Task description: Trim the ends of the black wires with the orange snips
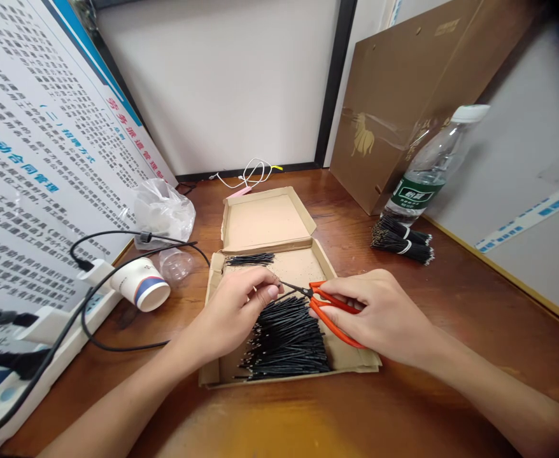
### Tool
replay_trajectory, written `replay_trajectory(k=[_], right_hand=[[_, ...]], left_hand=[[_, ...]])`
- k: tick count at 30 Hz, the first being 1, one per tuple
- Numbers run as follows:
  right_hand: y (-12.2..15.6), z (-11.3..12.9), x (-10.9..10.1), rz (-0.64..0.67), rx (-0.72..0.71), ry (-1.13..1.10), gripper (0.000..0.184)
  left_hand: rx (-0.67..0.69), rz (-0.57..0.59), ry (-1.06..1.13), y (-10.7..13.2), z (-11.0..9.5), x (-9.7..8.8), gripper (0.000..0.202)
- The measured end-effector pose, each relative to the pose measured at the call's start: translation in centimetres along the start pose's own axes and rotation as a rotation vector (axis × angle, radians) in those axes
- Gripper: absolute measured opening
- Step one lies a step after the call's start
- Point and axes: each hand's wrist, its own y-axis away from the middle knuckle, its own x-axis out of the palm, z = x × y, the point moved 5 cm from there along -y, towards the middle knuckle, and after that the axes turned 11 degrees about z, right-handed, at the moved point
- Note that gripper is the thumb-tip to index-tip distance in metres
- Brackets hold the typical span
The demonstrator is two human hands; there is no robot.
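My left hand [239, 305] is pinched shut on a thin black wire, held above a shallow cardboard box [217, 372]. My right hand [379, 315] grips red-handled cutters [330, 308], whose dark tip meets the wire just right of my left fingertips. Under both hands a large pile of short black wires [286, 340] fills the near half of the box. A small bunch of black wires [251, 259] lies at the box's far edge.
The box's open lid [265, 219] lies flat behind it. A paper cup [141, 286] lies on its side at left beside a power strip [35, 327] with black cables. A plastic bag [162, 210], a water bottle [425, 172], bundled black wires [401, 240] and a brown paper bag [403, 95] stand around.
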Motion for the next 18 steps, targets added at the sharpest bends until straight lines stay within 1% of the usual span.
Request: replay_trajectory(k=[3,8,12,15,18], right_hand=[[0.0,-0.11,-0.05,-0.011,0.026,-0.031,0.017],[0.05,-0.13,0.08,0.021,0.055,-0.049,0.016],[0.01,-0.07,0.19,0.032,0.022,-0.024,0.016],[-0.07,-0.05,0.19,0.003,-0.017,0.004,0.016],[-0.15,-0.19,0.34,-0.005,-0.021,0.012,0.015]], left_hand=[[-0.006,-0.008,-0.002,0.03,0.01,-0.06,0.018],[-0.009,-0.01,-0.013,-0.08,-0.06,-0.03,0.017],[-0.008,-0.005,-0.021,-0.09,-0.1,-0.03,0.016],[-0.012,-0.007,-0.014,-0.02,-0.09,-0.06,0.016],[-0.013,-0.012,-0.002,-0.01,-0.08,-0.05,0.017]])
